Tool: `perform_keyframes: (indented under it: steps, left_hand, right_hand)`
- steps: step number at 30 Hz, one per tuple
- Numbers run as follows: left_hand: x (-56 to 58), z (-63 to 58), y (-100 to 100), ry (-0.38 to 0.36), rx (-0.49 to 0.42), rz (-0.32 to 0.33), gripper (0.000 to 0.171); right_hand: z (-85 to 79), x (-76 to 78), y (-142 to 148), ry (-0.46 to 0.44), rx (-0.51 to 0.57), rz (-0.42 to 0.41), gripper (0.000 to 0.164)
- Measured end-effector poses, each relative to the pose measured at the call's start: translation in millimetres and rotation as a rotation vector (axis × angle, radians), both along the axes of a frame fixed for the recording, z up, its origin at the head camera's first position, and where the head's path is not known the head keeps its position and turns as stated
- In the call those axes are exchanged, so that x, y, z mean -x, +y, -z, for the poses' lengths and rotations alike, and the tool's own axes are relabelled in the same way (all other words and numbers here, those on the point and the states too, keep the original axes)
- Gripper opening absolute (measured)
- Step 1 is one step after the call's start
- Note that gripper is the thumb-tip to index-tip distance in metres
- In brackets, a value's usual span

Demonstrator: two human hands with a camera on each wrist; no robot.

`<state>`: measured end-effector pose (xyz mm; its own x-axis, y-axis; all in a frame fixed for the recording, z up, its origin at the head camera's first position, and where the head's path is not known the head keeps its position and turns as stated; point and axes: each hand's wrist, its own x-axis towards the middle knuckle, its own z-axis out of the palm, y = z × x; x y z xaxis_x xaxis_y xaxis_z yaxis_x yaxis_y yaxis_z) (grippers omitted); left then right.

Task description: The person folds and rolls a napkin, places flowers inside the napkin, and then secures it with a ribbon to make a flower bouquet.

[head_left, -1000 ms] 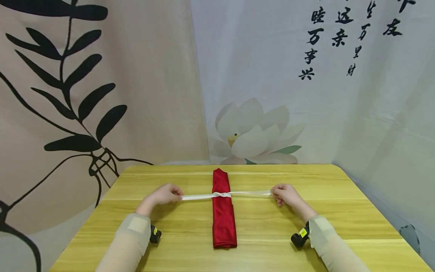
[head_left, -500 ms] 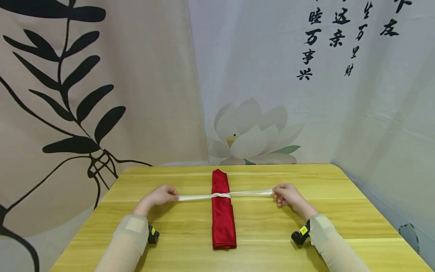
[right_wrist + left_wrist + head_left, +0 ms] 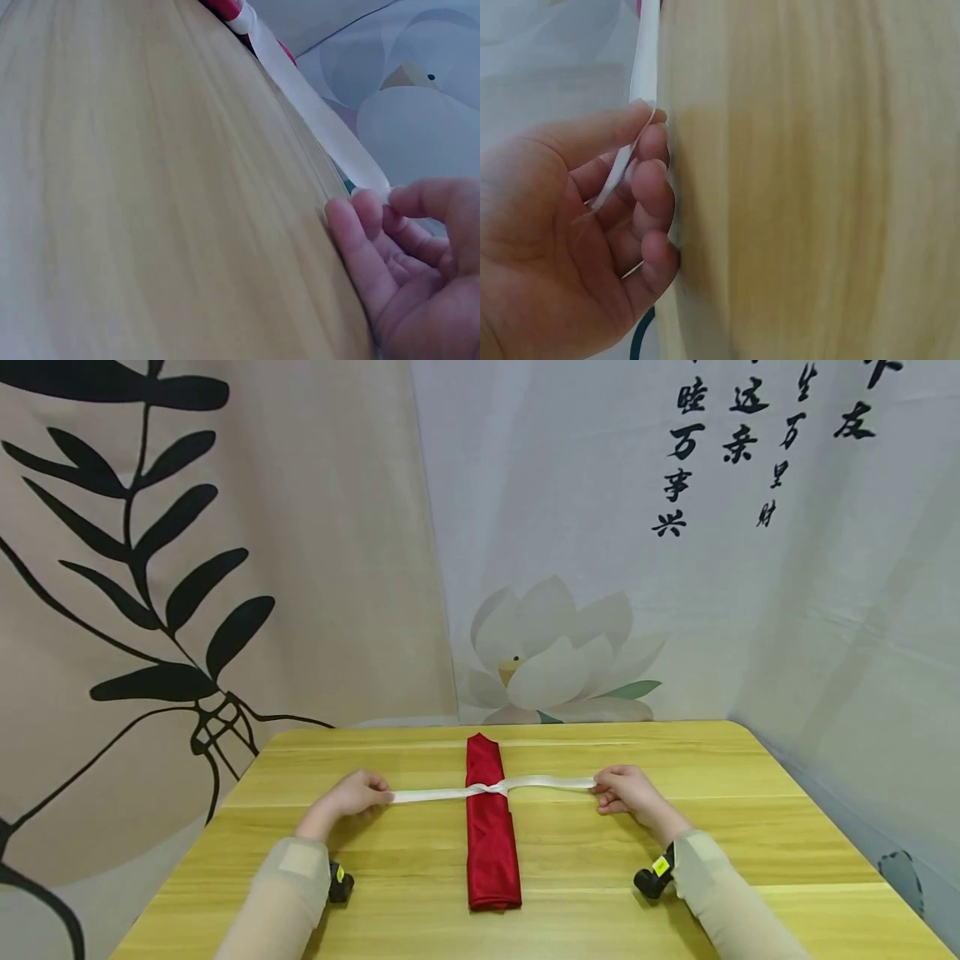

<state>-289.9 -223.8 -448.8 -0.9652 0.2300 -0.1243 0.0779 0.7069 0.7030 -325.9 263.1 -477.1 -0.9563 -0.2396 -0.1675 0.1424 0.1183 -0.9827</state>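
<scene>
A long bundle of folded red cloth (image 3: pixel 492 856) lies lengthwise on the wooden table, shiny like satin. Round its upper part goes a white ribbon (image 3: pixel 550 782), its two ends crossed over each other on top of the cloth. My left hand (image 3: pixel 352 797) pinches the left end between thumb and forefinger; in the left wrist view a short tail of ribbon (image 3: pixel 613 178) hangs into the palm. On the other side my right hand (image 3: pixel 630 793) pinches the right end at its fingertips. The left length runs nearly straight, while the right one bows slightly.
The yellow wood-grain table (image 3: pixel 585 877) has its far edge close behind the cloth. A fabric backdrop (image 3: pixel 360 568) with printed leaves, a lotus and characters hangs behind it. Black wrist cameras (image 3: pixel 655 875) sit at both cuffs.
My right hand first drew slightly outward, then came back inward, and the right length of ribbon went from taut to slack. The left hand shifted a little to the left.
</scene>
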Motion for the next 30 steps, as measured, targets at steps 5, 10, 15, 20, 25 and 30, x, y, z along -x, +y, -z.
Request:
perform_keyframes:
  steps: [5,10,15,20,25,30]
  left_hand:
    - [1.2,5.1,0,0.007,-0.020,-0.012,0.016]
    - [2.6,8.9,1,-0.009,-0.047,-0.005,0.017]
    - [3.3,10.9,4,-0.019,-0.055,0.021,0.017]
    - [4.5,9.9,8,-0.037,-0.071,0.024,0.017]
    - [5.7,7.3,13,-0.051,-0.081,0.011,0.019]
    - [6.2,5.0,14,-0.046,-0.108,-0.002,0.019]
  right_hand:
    - [1.2,3.8,-8,-0.042,0.071,0.030,0.031]
    - [-0.7,7.8,-11,-0.085,0.107,0.052,0.026]
    - [-4.0,8.5,-9,-0.114,0.091,0.021,0.031]
    - [-10.5,10.7,-5,-0.137,0.009,-0.024,0.043]
    - [-15.0,14.3,-5,-0.138,-0.078,-0.046,0.038]
    - [-15.1,16.1,-6,-0.117,-0.122,-0.037,0.033]
